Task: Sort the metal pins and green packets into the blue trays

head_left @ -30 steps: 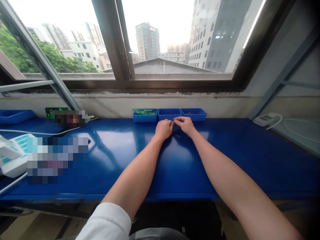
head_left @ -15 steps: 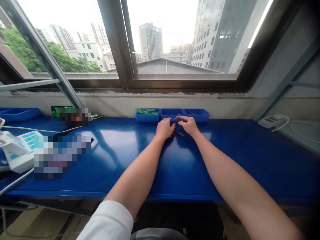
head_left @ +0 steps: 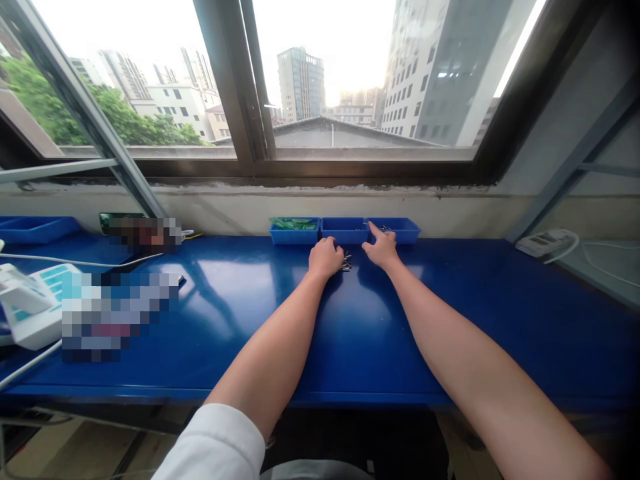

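Note:
My left hand (head_left: 326,258) rests low over the blue table with its fingers curled. Whatever it pinches, if anything, is hidden. Just right of its fingertips lies a small pile of thin metal pieces (head_left: 346,262), too small to name. My right hand (head_left: 382,251) is in front of the right blue bin (head_left: 406,235), its index finger stretched toward the divide with the middle bin (head_left: 345,237) and its thumb apart. No held thing shows clearly in it. The right bin has small metal pieces in it. Green pieces (head_left: 295,224) fill the left bin (head_left: 294,236).
The bins stand in a row against the wall below the window. At the left are a white power strip (head_left: 37,303), cables, a phone (head_left: 120,223) and a blurred-out object. Another blue tray (head_left: 43,230) sits at the far left. A white device (head_left: 543,242) lies at the right.
My right hand has moved away from my left, up and to the right, toward the bins. A thin piece between the hands no longer shows there. The metal pile is now uncovered.

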`<state>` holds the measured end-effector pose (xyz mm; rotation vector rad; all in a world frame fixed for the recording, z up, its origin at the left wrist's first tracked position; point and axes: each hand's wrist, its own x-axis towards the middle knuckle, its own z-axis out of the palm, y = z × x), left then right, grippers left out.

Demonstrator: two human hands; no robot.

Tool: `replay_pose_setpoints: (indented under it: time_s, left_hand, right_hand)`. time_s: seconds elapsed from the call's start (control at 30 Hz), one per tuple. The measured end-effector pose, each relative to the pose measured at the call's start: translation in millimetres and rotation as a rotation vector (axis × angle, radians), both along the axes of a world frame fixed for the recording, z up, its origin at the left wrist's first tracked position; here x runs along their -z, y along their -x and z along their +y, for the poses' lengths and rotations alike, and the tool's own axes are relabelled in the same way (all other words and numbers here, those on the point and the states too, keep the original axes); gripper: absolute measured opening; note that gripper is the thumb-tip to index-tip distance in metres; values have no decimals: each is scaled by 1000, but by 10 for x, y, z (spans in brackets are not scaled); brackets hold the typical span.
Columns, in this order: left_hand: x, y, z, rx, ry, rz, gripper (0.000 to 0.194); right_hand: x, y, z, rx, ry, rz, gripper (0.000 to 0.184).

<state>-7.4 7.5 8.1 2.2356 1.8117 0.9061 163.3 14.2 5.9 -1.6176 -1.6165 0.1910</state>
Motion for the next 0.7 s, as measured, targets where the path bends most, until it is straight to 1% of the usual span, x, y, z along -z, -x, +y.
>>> replay_pose_setpoints:
  time_s: [0.1, 0.13, 0.2, 0.27, 0.33, 0.4, 0.5, 0.6, 0.7]
  left_hand:
    - [19, 8, 21, 38, 44, 10, 34]
    - [25, 13, 29, 46, 53, 8, 35]
    - [33, 27, 42, 53, 59, -7, 36]
    - [34, 40, 47, 50, 60, -26, 38]
    - [27, 49, 40, 42, 65, -35, 38]
    - [8, 51, 19, 29, 59, -32, 37]
    - [-46, 47, -24, 6, 58, -11, 31]
    - [-135, 58, -52, -57, 163, 20, 32]
    - [-235, 95, -51, -134, 291, 59, 41]
  right_hand:
    - [18, 1, -5, -45, 20, -89, 72]
    - [22, 0, -6, -51, 9, -110, 72]
    - [22, -5, -4, -45, -61, -128, 69]
    - [15, -13, -7, -54, -162, -129, 56]
    - [12, -19, -17, -120, -210, -143, 38]
    - [19, -14, -31, -229, -186, -174, 26]
    - [53, 13, -34, -369, -119, -234, 26]
    - [95, 40, -5, -420, -77, -282, 28]
    - [117, 47, 26, -441, -53, -321, 25]
